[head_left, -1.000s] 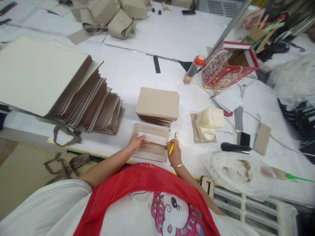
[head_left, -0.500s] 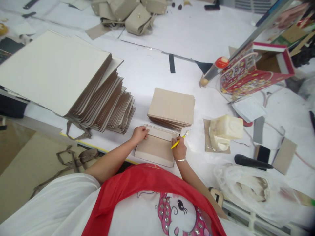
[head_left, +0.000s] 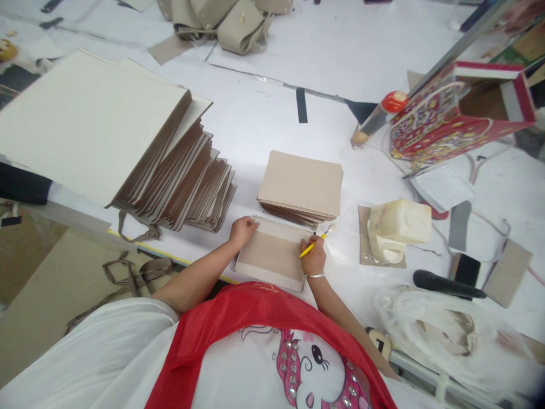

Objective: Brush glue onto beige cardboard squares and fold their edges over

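A beige rectangular panel (head_left: 272,257) lies flat on the white table in front of me. My left hand (head_left: 242,230) presses with curled fingers on the panel's upper left corner. My right hand (head_left: 313,255) rests on the panel's right edge and grips a small yellow-handled brush (head_left: 315,242) whose tip points up and right. Just behind the panel sits a neat stack of beige panels (head_left: 303,184).
A big fanned pile of beige and brown sheets (head_left: 128,142) fills the left. To the right stand a pale glue block on a card (head_left: 398,227), a black tool (head_left: 447,283), a patterned red bag (head_left: 455,116), a bottle (head_left: 377,119) and a plastic bag (head_left: 443,329). Beige handbags (head_left: 225,17) lie at the back.
The white strip seen on the panel a second ago is gone from view. Both hands have shifted up to the panel's far edge. The camera has shifted too.
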